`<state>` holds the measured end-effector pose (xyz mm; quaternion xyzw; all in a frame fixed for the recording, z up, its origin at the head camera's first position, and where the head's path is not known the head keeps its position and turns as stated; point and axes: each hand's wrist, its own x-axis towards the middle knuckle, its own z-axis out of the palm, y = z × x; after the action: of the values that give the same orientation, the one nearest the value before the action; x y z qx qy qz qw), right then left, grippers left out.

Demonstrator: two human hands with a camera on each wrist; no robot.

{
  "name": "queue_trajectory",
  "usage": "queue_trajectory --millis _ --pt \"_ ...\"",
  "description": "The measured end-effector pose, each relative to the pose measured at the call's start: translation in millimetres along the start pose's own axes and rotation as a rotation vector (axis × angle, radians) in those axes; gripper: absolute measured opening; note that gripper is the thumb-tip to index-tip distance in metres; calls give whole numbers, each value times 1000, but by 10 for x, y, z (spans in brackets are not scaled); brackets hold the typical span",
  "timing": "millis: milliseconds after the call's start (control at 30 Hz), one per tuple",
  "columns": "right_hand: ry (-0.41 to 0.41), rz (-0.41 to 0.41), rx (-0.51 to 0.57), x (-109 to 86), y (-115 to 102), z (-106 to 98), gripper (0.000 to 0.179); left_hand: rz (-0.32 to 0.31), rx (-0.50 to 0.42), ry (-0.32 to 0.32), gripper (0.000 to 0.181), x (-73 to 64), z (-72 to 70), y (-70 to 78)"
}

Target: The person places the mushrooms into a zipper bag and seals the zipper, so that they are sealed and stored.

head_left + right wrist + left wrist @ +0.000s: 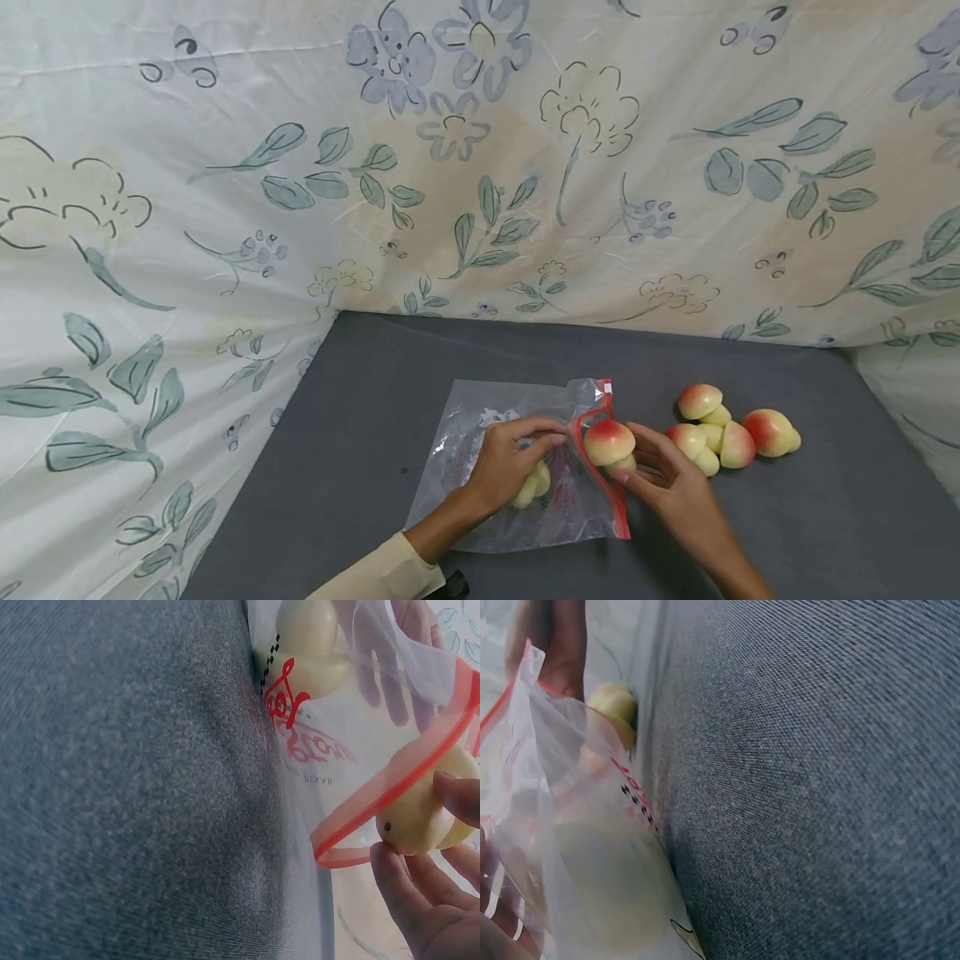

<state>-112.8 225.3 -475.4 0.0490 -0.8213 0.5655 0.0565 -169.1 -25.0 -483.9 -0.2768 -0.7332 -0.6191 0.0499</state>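
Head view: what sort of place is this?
Probably a makeshift tabletop workspace: a dark surface, floral fabric hanging behind and beside it, and mushroom-shaped pieces lying on top.

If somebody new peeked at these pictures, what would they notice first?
Probably the red-and-yellow mushroom-shaped piece in the right hand, at the red-edged mouth of the clear plastic bag. Next might come the four similar pieces grouped to the right on the dark grey surface. Behind everything, the floral cloth stands out with green leaves.
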Motion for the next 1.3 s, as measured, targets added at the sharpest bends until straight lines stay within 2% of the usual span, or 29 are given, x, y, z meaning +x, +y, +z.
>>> queue_trajectory --millis 300,767,1133,1300 --pt "14 -115 96 -4 57 6 58 47 -31 2 14 15 24 1" --pt "50 -116 183 -29 88 -106 54 33 -47 33 14 29 14 33" --pt "101 -53 53 -15 90 -223 53 50 -43 38 14 22 16 37" --pt "115 -47 43 0 98 -330 53 40 -48 28 15 18 13 39"
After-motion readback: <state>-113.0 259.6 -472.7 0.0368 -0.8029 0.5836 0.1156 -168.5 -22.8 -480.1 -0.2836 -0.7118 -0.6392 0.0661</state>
